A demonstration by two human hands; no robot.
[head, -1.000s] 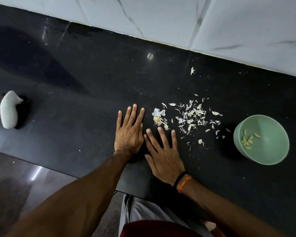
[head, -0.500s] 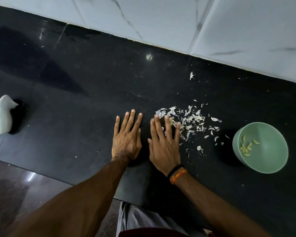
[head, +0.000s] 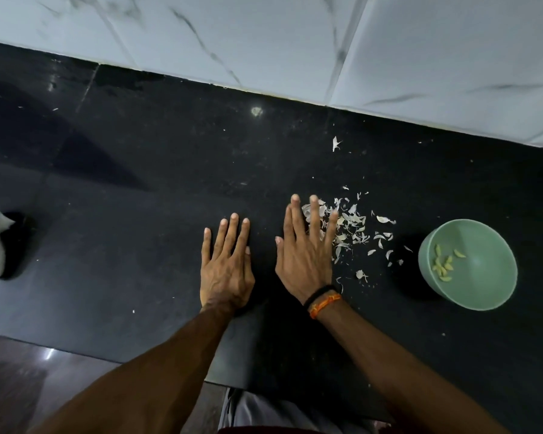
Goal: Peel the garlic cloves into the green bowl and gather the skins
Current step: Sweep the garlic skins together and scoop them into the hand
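Home kitchen: black stone counter, marble-look wall tiles.

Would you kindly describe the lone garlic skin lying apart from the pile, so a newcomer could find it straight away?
Start at the black counter and find the green bowl on its right side. Left of the bowl lies the scatter of garlic skins, beside the right hand. The lone skin sits well beyond that scatter, close to the white tiled wall, with bare counter around it.

the desk is dark polished stone, faintly speckled and glossy. thin, papery garlic skins lie on it. the green bowl looks smooth and matt; the wall tiles are veined marble.
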